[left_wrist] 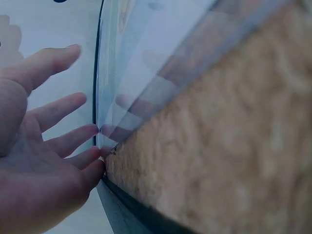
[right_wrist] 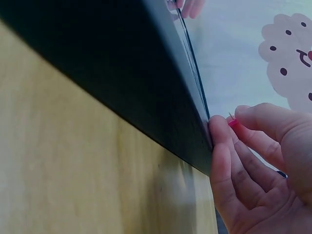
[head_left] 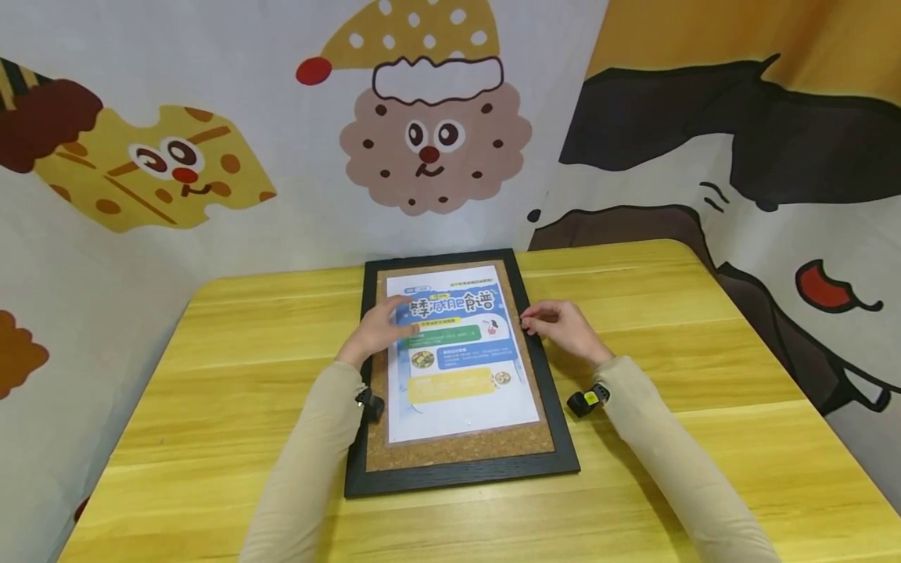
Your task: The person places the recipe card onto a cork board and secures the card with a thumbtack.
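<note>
A laminated printed sheet lies on a cork board inside a black frame. Over the sheet's left edge rests my left hand, fingers spread and relaxed. In the left wrist view, the fingertips of my left hand touch the clear edge of the sheet. My right hand is at the frame's right side. Between thumb and finger it pinches a red push pin, whose thin metal point sticks up. The other fingers of that hand touch the frame's side.
A yellow wood-grain table carries the board. Behind it hangs a white curtain with cartoon prints. Each wrist wears a small black camera, one on the left and one on the right.
</note>
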